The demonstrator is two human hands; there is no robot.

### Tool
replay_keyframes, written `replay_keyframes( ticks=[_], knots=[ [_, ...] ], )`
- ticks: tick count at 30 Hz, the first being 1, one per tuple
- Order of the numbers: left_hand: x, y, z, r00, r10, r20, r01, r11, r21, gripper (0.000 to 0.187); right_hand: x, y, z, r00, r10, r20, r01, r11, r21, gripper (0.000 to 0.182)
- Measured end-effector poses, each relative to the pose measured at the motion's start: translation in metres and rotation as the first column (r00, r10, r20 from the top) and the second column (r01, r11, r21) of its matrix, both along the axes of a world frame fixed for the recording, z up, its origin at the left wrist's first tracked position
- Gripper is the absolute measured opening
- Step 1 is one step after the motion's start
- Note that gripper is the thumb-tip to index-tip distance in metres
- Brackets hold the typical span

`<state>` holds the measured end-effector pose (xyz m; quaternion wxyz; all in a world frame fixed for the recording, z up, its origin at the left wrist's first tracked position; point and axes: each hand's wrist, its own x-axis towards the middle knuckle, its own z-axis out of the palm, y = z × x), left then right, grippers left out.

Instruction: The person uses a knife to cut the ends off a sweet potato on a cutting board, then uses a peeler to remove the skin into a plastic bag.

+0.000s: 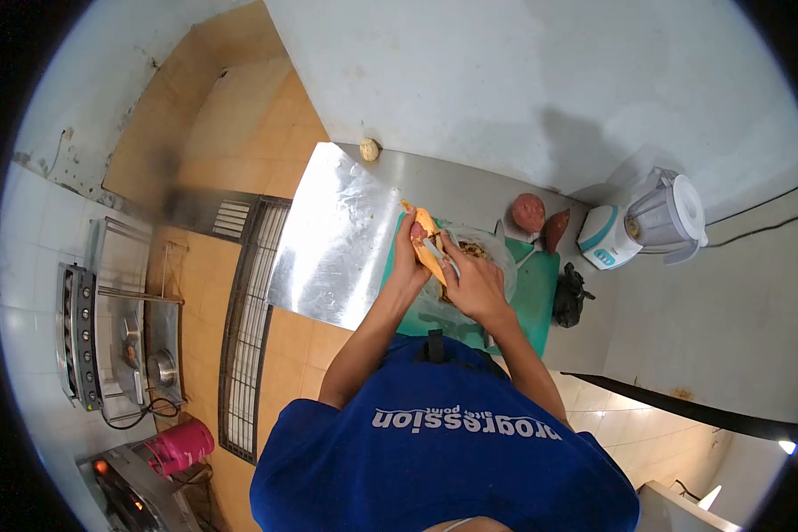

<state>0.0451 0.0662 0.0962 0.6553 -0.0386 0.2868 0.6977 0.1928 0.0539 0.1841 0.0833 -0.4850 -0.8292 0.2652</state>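
Observation:
A long orange sweet potato [427, 222], mostly bared of its skin with a reddish patch left, lies in the grip of my left hand [406, 253]. My right hand [475, 282] closes around a peeler [433, 248] with a pale handle, laid against the sweet potato's side. Beneath both hands is a clear plastic bag [503, 253] with brownish peelings [475, 250] on it. It rests on a green cutting board [534, 297], partly hidden by my hands and forearms.
Two reddish unpeeled sweet potatoes [529, 213] sit by the wall, near a white-handled utensil [529, 255]. A blender [661, 217] stands right, with a black plastic bag [572, 295] before it. A pale round piece [370, 149] lies at the steel counter's [324, 239] back edge.

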Motion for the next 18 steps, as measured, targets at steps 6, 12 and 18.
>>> replay_keyframes(
  ticks=[6, 12, 18],
  knots=[
    [0.005, 0.001, 0.014, 0.998, -0.014, -0.053, 0.014, 1.000, -0.001, 0.028, -0.002, 0.011, 0.006, 0.997, 0.012, -0.079, -0.004, 0.995, 0.102, 0.052],
    [0.003, 0.007, 0.006, 0.996, 0.034, -0.080, -0.034, 0.999, -0.001, 0.029, -0.003, 0.009, -0.003, 0.999, 0.035, -0.004, -0.034, 0.988, 0.149, 0.052],
    [-0.002, 0.006, 0.006, 0.997, 0.049, -0.060, -0.051, 0.998, -0.040, 0.033, 0.000, -0.002, -0.014, 0.998, 0.015, -0.055, -0.008, 0.992, 0.127, 0.050]
  ],
)
